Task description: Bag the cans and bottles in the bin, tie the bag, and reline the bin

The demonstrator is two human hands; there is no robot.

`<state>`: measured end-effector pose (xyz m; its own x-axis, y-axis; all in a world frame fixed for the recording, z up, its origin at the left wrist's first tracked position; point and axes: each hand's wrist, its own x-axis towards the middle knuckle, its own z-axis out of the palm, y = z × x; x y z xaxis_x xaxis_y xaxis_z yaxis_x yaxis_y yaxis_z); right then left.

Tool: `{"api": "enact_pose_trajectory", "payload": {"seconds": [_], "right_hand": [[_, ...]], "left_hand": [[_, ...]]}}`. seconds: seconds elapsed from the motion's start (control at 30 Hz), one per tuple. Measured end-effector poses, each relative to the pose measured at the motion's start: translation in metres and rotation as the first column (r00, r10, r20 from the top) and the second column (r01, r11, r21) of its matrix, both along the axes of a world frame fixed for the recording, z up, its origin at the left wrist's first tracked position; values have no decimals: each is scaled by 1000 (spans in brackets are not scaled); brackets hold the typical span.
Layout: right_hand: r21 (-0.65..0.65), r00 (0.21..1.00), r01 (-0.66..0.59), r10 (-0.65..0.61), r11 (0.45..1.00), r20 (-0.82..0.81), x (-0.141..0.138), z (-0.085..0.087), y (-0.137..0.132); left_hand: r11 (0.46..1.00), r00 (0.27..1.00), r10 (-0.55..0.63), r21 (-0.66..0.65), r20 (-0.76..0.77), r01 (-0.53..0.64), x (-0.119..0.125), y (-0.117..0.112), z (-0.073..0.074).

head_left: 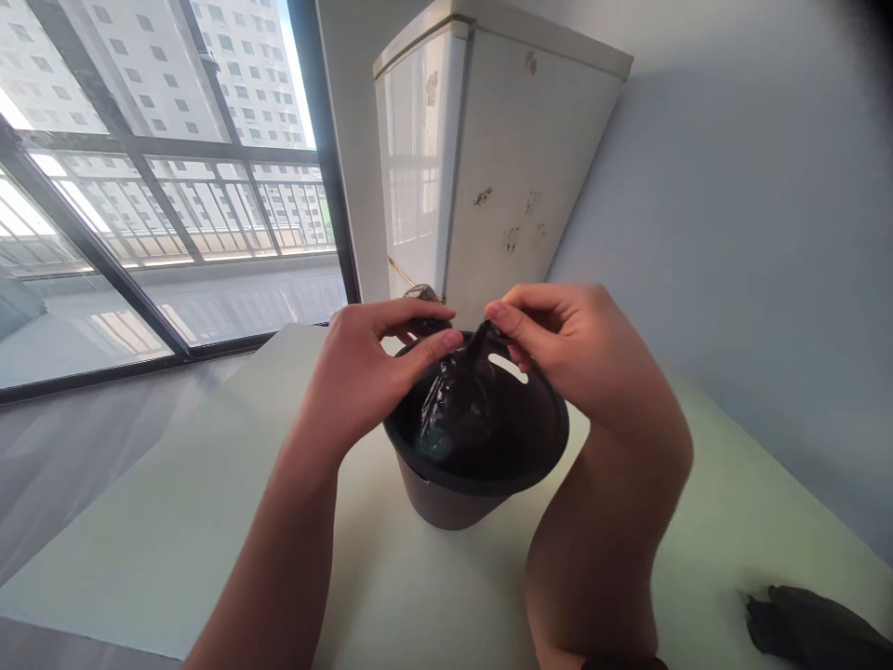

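Note:
A black plastic bag (457, 405) sits inside a round black bin (450, 507), its shiny upper part bunched toward the far rim. My left hand (380, 358) pinches the bag's gathered top between thumb and fingers, just over the rim. Close beside it, my right hand (558, 335) grips a twisted dark end of the bag, pulled up between thumb and forefinger. A slot-shaped handle hole shows in the bin's wall under the right hand. The bag's lower part is too dark to make out.
The bin stands on a pale table (209, 521). Behind it is a white fridge-like cabinet (523, 149) with stained patches. A dark bundle (813, 628) lies at the lower right. Large window panes (174, 205) are at the left and a plain wall (726, 251) at the right.

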<state>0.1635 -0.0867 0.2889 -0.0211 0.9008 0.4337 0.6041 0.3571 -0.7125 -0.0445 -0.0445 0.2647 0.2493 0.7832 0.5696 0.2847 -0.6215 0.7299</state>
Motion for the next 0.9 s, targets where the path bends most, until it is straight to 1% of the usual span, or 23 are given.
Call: {"api": "enact_pose_trajectory", "payload": {"seconds": [0.1,0.23,0.3,0.37,0.43,0.53,0.57,0.63,0.7,0.77,0.83,0.9], "right_hand": [[1,997,-72,72,997,-22,-13,1,3],[-8,983,-166,164,986,-78,-13,2,2],[-6,979,-175,173,985,-103,-8,2,2],[-16,984,-151,148,988,-95,-3,0,3],[-68,986,-162,159,984,-44,-1,-2,6],[-196,967,-244,254,950,25,-3,-4,10],[-223,961,-261,274,939,30,-5,-4,11],[-237,961,-259,274,936,30,-8,-4,11],[-218,971,-226,238,949,30,-9,-5,12],[-165,983,-182,186,969,6,-7,-6,13],[-65,989,-142,139,988,-58,-3,-8,16],[48,986,-95,101,994,-136,-1,-11,19]], "left_hand": [[999,999,-47,9,-6,47,9,-5,0],[999,1000,-1,39,20,0,11,-3,-3],[999,998,14,38,54,-16,12,-3,-3],[999,995,21,38,103,-24,13,-6,-2],[999,988,19,35,154,-25,16,-10,1],[1000,977,13,25,212,-19,21,-16,3],[1000,975,12,17,220,-16,21,-17,4],[1000,974,2,2,227,-3,21,-17,5],[1000,971,-31,1,237,32,17,-14,5],[998,963,-63,32,263,57,12,-10,4],[995,952,-67,93,300,41,8,-4,2],[988,942,-51,157,332,-2,5,1,0]]}}
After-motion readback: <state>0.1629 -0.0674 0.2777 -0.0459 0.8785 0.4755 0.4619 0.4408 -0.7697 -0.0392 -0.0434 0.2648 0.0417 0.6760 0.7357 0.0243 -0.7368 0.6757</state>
